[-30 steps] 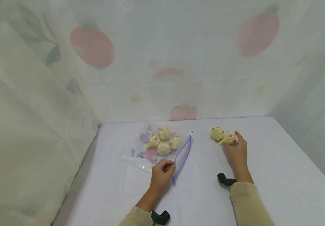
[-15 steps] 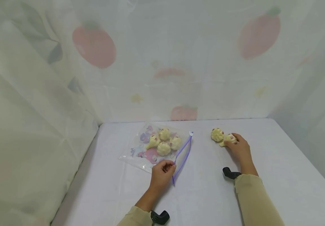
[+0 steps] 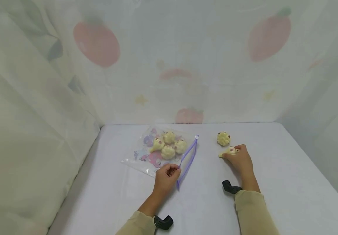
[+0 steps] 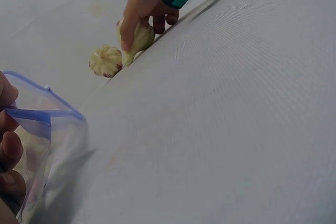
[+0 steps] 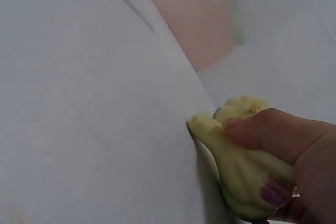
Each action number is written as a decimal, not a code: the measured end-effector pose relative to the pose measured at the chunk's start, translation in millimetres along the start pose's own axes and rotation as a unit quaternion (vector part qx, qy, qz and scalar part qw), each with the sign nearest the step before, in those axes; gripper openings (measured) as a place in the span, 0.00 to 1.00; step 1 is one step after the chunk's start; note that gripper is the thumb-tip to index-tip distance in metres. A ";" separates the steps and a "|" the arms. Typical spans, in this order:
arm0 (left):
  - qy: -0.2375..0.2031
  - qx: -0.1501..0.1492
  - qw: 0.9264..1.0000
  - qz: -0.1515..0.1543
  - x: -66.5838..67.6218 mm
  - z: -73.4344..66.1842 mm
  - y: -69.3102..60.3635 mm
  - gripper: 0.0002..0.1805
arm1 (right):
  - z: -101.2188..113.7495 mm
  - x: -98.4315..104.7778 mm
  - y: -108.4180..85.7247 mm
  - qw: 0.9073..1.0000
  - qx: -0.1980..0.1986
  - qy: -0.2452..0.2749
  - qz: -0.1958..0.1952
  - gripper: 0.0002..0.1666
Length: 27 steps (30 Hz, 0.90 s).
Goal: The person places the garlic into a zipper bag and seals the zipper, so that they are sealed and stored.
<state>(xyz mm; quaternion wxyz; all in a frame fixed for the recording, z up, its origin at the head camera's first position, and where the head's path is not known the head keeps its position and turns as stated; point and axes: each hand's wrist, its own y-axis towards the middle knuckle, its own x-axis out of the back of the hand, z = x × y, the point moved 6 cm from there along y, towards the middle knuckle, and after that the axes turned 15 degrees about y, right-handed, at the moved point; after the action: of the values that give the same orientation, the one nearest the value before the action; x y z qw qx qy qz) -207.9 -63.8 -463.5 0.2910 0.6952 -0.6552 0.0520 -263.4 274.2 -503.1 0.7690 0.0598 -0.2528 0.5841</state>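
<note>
My left hand [image 3: 166, 178] pinches the purple zip edge [image 3: 187, 163] of a clear printed bag [image 3: 140, 164] lying on the table. Several pale yellow garlic-like pieces [image 3: 168, 152] are inside it. With thumb and fingers my right hand [image 3: 240, 162] grips another piece [image 3: 227, 152], whose stem points left; the right wrist view shows this piece [image 5: 244, 177] with a purple patch at its bulb. Just behind it a round ribbed piece [image 3: 223, 138] rests on the table, also visible as a pale bulb [image 4: 106, 61] in the left wrist view.
The white-covered table [image 3: 207, 209] ends at a pale curtain [image 3: 227, 65] with fruit prints behind it. Another curtain [image 3: 33, 130] hangs along the left side, and a pale wall of cloth [image 3: 327, 130] stands on the right.
My right hand has drawn the gripped piece left and toward me, away from the round piece it lay against. My left hand keeps its hold on the bag's edge.
</note>
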 end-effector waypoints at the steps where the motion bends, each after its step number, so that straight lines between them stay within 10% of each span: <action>1: 0.000 0.001 1.000 0.002 0.4 -0.2 0.6 0.03 | 1.2 -4.4 -0.6 1.000 0.006 -0.004 0.008 0.50; 19: -0.011 0.013 1.000 0.017 -0.4 0.5 0.9 0.03 | 4.3 -23.8 -6.9 0.987 0.145 -0.015 0.065 0.43; 27: -0.008 0.015 1.000 0.015 -0.6 2.5 0.7 0.03 | 3.7 -27.0 -6.7 0.989 0.128 0.024 0.068 0.46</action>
<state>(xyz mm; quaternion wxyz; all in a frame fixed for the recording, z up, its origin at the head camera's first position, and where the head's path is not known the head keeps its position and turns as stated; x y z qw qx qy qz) -209.4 -64.4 -465.6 0.2748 0.6901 -0.6667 0.0604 -263.4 247.3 -511.0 0.7197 0.1263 -0.1613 0.6634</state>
